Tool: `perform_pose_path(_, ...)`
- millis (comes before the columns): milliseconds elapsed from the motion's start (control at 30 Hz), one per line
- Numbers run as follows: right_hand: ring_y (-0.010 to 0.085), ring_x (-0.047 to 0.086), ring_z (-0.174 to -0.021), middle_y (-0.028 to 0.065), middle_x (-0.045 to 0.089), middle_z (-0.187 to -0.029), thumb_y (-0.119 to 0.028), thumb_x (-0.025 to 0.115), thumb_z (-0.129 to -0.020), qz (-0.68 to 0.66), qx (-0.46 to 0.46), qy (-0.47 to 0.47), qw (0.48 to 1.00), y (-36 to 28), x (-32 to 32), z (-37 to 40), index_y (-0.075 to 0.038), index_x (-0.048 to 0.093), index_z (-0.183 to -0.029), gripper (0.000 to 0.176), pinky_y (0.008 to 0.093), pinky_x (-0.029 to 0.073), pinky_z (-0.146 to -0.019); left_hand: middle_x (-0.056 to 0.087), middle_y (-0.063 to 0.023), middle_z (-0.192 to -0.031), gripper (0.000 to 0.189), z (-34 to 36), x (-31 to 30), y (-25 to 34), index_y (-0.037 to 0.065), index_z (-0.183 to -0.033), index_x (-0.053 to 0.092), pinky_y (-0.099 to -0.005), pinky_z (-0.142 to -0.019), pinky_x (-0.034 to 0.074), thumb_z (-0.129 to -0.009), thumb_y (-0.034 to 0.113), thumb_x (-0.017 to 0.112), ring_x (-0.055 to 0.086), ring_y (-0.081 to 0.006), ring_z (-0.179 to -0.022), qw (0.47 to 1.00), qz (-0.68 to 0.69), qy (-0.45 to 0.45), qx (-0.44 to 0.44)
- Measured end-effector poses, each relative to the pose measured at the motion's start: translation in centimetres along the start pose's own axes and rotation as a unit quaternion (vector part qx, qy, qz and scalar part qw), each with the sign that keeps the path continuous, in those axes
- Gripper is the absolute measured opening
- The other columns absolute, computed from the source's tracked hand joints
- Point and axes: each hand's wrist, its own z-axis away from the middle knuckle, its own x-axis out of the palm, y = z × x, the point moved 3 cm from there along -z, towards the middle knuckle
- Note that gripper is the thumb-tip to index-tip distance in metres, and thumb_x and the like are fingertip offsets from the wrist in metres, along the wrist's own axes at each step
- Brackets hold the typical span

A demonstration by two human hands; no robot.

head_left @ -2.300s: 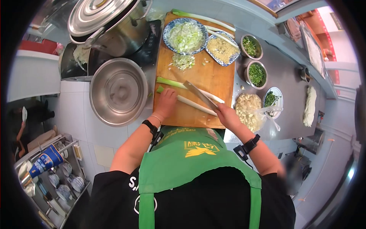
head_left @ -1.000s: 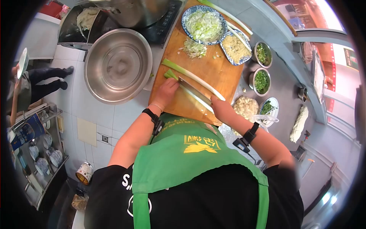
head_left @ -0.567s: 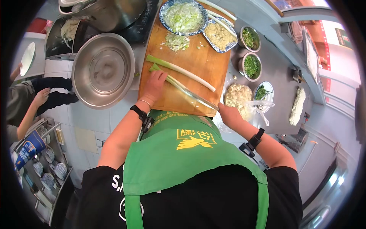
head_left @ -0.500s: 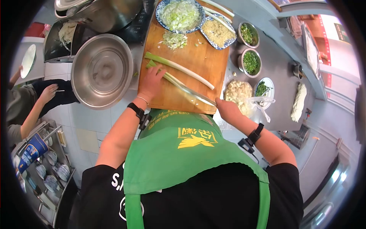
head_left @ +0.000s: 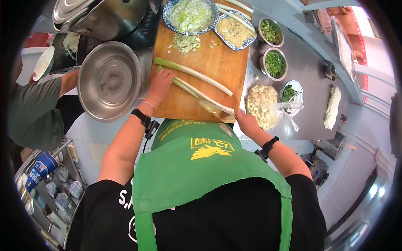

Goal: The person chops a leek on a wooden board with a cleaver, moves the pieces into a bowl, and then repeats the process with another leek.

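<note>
A wooden cutting board carries two long leeks. My left hand is closed round the green end of the nearer leek, which slants down to the right. The other leek lies just beyond it, untouched. At the board's lower right, my right hand is closed round the handle of a knife, close to the leek's white end. The knife's blade is hard to make out beside the leek. Chopped leek sits in a pile farther up the board, below a patterned bowl of chopped leek.
A large steel basin stands left of the board, with a big pot behind it. Bowls of chopped greens, a bag of pale cubes and a plate of minced garlic are rightward. A co-worker's sleeve is at left.
The co-worker has leaned in, one arm now reaching behind the basin. The knife's blade has turned and shows less. My hands keep their holds, and the view has shifted slightly.
</note>
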Motion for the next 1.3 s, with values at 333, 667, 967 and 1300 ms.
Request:
perform_pose_path(333,0.0401,0.066,-0.072,0.0171,0.065,-0.082,-0.020,0.058,-0.102,-0.140,-0.029,0.044,0.989,-2.2,-6.1,-2.2,-0.009,0.050,-0.109,0.015,0.0491,0.053,-0.061,0.060,-0.0099,-0.109,0.019,1.1,-0.7,0.0,0.006,-0.101,0.057,-0.0417,-0.087,0.053,-0.083,0.001,0.056,0.057,-0.0309,-0.107,0.997,-0.056,-0.047,0.039)
perform_pose_path(667,0.0455,0.064,-0.081,0.0222,0.065,-0.081,-0.022,0.059,-0.099,-0.170,-0.054,-0.001,0.984,-8.0,-8.3,-12.6,-0.006,0.051,-0.106,0.020,0.0546,0.051,-0.071,0.065,-0.0109,-0.112,0.024,4.2,1.0,-1.3,0.004,-0.103,0.065,-0.0402,-0.091,0.055,-0.079,0.003,0.061,0.062,-0.0306,-0.110,0.992,-0.053,0.094,0.070)
perform_pose_path(967,0.0475,0.063,-0.084,0.0250,0.064,-0.084,-0.019,0.060,-0.097,-0.158,-0.094,-0.051,0.982,-9.2,-9.2,-16.7,-0.001,0.050,-0.108,0.024,0.0558,0.050,-0.074,0.064,-0.0121,-0.120,0.032,4.9,0.9,-1.4,0.002,-0.108,0.066,-0.0412,-0.095,0.054,-0.076,0.005,0.061,0.060,-0.0317,-0.115,0.994,-0.036,0.092,0.053)
perform_pose_path(1300,0.0471,0.064,-0.086,0.0253,0.066,-0.087,-0.018,0.060,-0.096,-0.138,-0.100,-0.059,0.984,-10.8,-8.7,-18.7,0.000,0.051,-0.106,0.022,0.0556,0.050,-0.076,0.066,-0.0140,-0.115,0.029,5.0,1.3,-1.4,0.001,-0.104,0.067,-0.0440,-0.094,0.055,-0.076,0.000,0.061,0.062,-0.0353,-0.112,0.991,-0.006,0.127,0.037)
